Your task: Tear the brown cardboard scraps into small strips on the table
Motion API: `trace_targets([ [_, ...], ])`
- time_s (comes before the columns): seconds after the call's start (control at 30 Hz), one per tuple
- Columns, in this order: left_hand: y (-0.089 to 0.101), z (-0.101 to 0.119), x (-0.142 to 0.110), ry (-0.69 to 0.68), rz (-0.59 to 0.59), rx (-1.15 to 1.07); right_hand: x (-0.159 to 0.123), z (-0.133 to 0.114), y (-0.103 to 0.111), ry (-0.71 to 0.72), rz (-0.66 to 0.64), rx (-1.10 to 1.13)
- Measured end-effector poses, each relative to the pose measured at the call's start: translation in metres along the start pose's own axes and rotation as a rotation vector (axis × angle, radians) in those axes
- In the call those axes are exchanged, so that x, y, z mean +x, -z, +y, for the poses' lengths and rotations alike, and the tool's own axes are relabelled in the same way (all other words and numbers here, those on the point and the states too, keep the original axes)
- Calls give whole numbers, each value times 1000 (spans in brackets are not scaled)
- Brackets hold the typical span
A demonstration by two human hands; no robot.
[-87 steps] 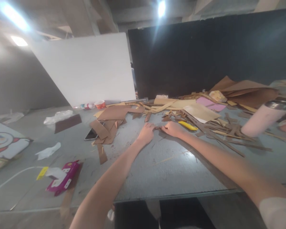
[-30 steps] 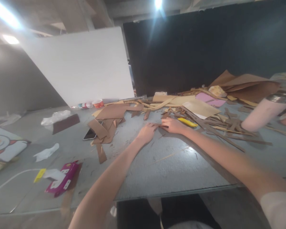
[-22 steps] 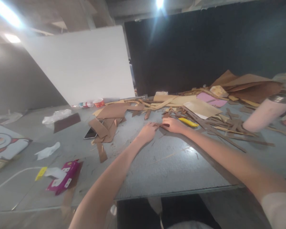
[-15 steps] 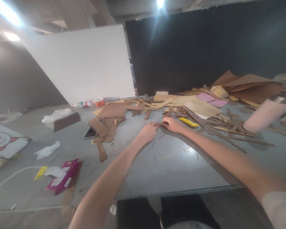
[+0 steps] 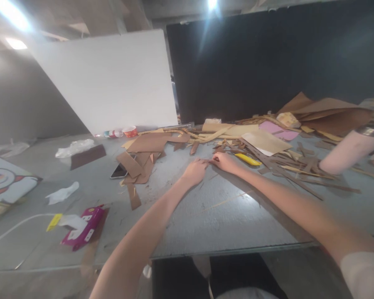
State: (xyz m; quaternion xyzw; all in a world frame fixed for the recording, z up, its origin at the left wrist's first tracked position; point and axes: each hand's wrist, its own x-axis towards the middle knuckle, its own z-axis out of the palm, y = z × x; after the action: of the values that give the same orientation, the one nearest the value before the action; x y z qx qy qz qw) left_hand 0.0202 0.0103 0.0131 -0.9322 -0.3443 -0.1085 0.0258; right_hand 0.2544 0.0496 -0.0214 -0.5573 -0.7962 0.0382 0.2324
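Both arms reach across a grey worktable point(image 5: 205, 220). My left hand point(image 5: 195, 171) and my right hand point(image 5: 225, 162) meet near the table's middle, fingers curled and pinched together on a small brown scrap that I can barely make out. Just past my right hand lies a yellow utility knife point(image 5: 248, 159). A heap of brown cardboard strips and offcuts point(image 5: 286, 164) spreads behind and to the right of the hands.
Brown cardboard pieces point(image 5: 143, 155) partly cover a phone point(image 5: 119, 171) on the left. A pink tumbler point(image 5: 349, 148) lies at the right. A magenta box point(image 5: 84, 227), white tissue point(image 5: 62, 193) and a cartoon board point(image 5: 6, 187) sit at the left. A white panel point(image 5: 109, 83) leans behind.
The hands have crept slightly farther from me, staying pinched together at the same spot. The view shifted a little; nothing else on the table moved.
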Motion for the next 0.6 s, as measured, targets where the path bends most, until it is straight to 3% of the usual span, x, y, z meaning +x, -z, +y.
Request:
trace_targets([
  [0.27, 2, 4, -2, 48, 9, -18, -2, -7, 3, -36, -16, -60],
  [0.6, 1, 6, -2, 14, -22, 58, -6, -14, 2, -69, 43, -66],
])
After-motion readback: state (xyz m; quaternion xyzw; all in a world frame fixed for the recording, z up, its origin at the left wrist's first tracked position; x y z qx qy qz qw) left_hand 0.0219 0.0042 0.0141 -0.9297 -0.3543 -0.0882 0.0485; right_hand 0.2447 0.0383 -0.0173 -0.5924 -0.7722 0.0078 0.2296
